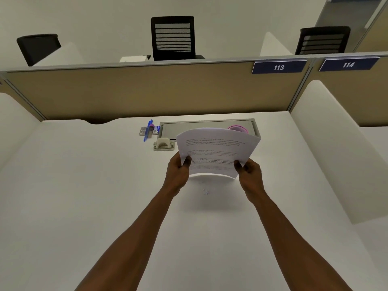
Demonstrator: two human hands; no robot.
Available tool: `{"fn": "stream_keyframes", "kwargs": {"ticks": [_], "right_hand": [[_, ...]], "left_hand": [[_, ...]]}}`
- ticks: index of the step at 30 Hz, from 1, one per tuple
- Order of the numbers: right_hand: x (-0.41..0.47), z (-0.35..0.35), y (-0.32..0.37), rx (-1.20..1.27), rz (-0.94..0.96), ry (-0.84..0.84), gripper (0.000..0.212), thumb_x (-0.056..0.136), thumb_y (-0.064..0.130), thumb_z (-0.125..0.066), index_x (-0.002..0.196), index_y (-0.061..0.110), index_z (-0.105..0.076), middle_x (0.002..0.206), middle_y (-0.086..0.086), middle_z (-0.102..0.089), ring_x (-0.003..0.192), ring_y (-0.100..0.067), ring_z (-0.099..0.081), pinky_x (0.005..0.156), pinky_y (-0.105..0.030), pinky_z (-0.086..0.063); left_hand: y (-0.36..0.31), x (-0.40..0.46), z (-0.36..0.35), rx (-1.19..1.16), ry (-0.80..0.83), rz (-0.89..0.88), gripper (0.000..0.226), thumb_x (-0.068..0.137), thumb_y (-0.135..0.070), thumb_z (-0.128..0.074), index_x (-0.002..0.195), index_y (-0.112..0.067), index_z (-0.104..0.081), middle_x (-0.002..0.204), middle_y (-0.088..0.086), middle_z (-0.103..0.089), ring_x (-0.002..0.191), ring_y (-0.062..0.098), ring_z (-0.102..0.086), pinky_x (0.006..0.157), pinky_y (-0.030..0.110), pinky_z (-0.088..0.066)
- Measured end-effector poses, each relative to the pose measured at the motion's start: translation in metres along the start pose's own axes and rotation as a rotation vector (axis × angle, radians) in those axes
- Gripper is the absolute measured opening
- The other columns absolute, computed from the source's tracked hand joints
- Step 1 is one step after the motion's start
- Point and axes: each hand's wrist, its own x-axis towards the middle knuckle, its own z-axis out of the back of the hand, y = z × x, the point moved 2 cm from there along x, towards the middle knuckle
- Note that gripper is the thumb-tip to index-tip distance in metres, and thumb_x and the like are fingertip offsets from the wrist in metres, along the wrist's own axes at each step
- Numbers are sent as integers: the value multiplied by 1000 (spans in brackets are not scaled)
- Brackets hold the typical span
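Two hands are holding up the paper point(216, 151).
Your left hand point(177, 170) and right hand point(251, 172) are pinching its near corners above the desk point(94, 185), thumbs on top.

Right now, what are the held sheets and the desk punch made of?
Sheets: thin white printed paper, matte; they bow between left hand and right hand. Punch: probably beige plastic over a metal base, dull sheen; hard to confirm.

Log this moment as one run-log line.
printed sheets: held above desk, bowed | left hand: grips left edge | right hand: grips right edge | hole punch: on desk, untouched
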Motion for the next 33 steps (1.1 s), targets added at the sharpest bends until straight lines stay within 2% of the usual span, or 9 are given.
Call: {"fn": "stream_keyframes", "kwargs": {"ticks": [4,11,15,18,20,23,26,30,33], "right_hand": [[4,-4,-7,-62,-2,7,23,97,15,-56,111,27,-69,105,6,-73,101,-15,-67,94,-38,-54],[4,-7,-14,-98,23,-8,25,98,20,-55,100,41,-68,98,16,-73,95,-6,-68,88,-28,-55],[3,-7,-19,-114,-16,-31,21,98,22,-55,98,40,-67,97,16,-72,97,-10,-67,90,-30,-52],[1,-6,-17,-86,-6,-81,21,97,22,-57,99,39,-68,95,19,-73,91,-3,-67,84,-23,-51],[2,-5,-12,-78,4,-109,18,96,20,-58,104,33,-67,98,14,-72,94,-6,-67,83,-23,-51],[2,-5,-4,-85,29,-99,20,95,17,-61,114,18,-63,113,1,-69,104,-16,-65,94,-33,-53],[2,-7,13,-120,153,-92,15,92,28,-65,107,25,-62,105,7,-71,96,-14,-68,84,-28,-56],[5,-8,35,-154,257,-136,22,89,41,-66,99,22,-62,94,10,-71,83,-13,-69,73,-27,-61],[10,-10,45,-141,284,-138,23,89,39,-67,100,19,-65,94,7,-72,81,-17,-69,71,-32,-62]], "left_hand": [[7,4,0,33,31,37,36,99,-6,-50,132,-19,-55,119,5,-64,114,27,-59,98,51,-51],[10,6,1,37,28,9,33,99,-5,-50,129,-19,-56,115,5,-65,111,25,-62,94,47,-54],[14,5,1,75,47,15,33,99,-4,-47,124,-23,-57,115,0,-63,111,22,-59,98,48,-50],[12,4,3,57,42,-19,34,99,-5,-48,121,-30,-58,110,-5,-64,108,20,-60,97,42,-52],[10,7,5,39,13,-41,32,100,-6,-48,120,-29,-58,110,-7,-64,105,18,-60,96,39,-53],[8,8,10,15,-18,-55,28,100,-9,-50,118,-29,-58,109,-8,-65,100,15,-63,92,35,-55],[4,8,15,-3,-39,-75,25,99,-14,-53,107,-38,-59,103,-12,-67,93,13,-66,84,30,-57],[-3,8,19,-24,-66,-102,20,99,-16,-54,106,-34,-59,103,-12,-68,90,8,-67,74,19,-56],[-5,8,22,-54,-75,-109,19,98,-15,-55,113,-26,-61,109,-6,-69,94,12,-68,78,24,-58]]}}
